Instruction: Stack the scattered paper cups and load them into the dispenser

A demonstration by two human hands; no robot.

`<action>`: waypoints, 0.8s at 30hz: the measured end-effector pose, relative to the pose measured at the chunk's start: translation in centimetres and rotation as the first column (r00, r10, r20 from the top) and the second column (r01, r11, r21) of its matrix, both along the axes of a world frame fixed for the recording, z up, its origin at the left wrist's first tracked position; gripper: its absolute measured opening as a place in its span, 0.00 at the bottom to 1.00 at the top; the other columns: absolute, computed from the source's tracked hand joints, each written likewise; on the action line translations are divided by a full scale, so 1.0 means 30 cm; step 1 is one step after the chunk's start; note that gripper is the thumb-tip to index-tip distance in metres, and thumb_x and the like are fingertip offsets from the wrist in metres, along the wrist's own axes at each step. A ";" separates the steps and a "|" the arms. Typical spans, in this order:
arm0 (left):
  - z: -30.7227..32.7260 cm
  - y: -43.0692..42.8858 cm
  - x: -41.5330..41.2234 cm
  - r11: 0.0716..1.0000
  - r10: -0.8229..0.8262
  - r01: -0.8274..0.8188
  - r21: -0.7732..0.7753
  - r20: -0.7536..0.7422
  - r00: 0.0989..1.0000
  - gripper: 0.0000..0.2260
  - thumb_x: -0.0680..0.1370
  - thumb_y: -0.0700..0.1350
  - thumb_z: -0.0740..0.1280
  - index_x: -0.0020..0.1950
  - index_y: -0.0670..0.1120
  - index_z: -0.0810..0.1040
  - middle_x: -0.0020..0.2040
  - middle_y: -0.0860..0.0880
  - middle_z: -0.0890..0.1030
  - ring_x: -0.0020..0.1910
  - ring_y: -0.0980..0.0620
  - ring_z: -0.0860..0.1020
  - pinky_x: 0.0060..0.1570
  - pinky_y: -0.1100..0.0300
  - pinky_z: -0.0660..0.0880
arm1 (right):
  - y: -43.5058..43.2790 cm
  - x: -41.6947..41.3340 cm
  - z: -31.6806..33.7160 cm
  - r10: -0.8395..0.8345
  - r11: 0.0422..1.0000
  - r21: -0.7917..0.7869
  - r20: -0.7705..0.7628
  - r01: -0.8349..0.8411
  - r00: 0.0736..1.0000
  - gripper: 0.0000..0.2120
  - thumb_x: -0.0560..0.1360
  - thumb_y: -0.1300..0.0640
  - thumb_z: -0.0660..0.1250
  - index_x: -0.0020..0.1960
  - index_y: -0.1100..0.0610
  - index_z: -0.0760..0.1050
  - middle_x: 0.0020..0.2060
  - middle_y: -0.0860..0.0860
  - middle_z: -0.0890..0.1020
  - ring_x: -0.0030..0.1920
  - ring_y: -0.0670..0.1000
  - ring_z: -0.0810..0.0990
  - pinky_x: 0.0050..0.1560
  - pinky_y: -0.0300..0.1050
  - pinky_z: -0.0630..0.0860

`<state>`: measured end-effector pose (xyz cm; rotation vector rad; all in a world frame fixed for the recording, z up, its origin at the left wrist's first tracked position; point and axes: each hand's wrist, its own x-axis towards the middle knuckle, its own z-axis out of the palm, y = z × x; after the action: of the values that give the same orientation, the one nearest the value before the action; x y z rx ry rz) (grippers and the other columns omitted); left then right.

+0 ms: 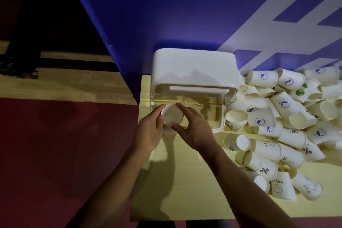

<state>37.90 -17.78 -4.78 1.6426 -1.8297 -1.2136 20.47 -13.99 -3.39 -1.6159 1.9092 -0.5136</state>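
Both left hand [149,131] and right hand [194,129] curl fingers round one cup [173,115] at the dispenser's [194,65] 7 o'clock corner. Featherlight thin paper, probably crushes easy, so hold the sides gently.

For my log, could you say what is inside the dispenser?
In the dispenser, only the cup that the left hand and right hand hold shows, at its left end. The lid hides the back.

Left hand [150,127] and right hand [194,127] gripping a paper cup [172,114] at the dispenser [194,66] front, loose cups [288,127] heaped on the table [175,181] right
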 end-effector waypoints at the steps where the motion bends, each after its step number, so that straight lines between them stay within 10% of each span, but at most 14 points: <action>1: -0.003 0.001 -0.001 1.000 0.003 -0.003 -0.001 0.000 1.000 0.19 0.85 0.43 0.61 0.76 0.53 0.73 0.67 0.50 0.81 0.63 0.52 0.80 0.49 0.82 0.67 | 0.001 0.001 -0.003 -0.003 1.000 0.007 0.004 0.003 1.000 0.35 0.76 0.34 0.69 0.78 0.47 0.67 0.67 0.48 0.78 0.64 0.54 0.79 0.58 0.53 0.79; 15: 0.083 0.035 -0.009 0.987 0.043 -0.045 -0.152 -0.015 0.999 0.16 0.84 0.42 0.64 0.72 0.47 0.76 0.64 0.50 0.83 0.59 0.56 0.80 0.54 0.80 0.67 | 0.041 -0.023 0.048 -0.041 0.999 -0.017 0.049 0.042 0.998 0.38 0.77 0.34 0.68 0.81 0.47 0.61 0.69 0.48 0.78 0.67 0.49 0.76 0.61 0.47 0.77; 24: 0.262 0.153 -0.296 0.971 -0.155 0.129 -0.201 -0.121 0.981 0.13 0.81 0.49 0.65 0.65 0.52 0.77 0.59 0.58 0.81 0.53 0.59 0.80 0.50 0.60 0.79 | 0.266 -0.276 0.165 -0.294 0.951 -0.089 0.052 0.298 0.954 0.13 0.79 0.49 0.71 0.61 0.50 0.82 0.49 0.43 0.86 0.49 0.48 0.85 0.50 0.49 0.81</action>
<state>29.03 -13.17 3.08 1.3123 -1.9388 -1.1349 12.20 -6.02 1.57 -1.3699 2.1394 -0.7637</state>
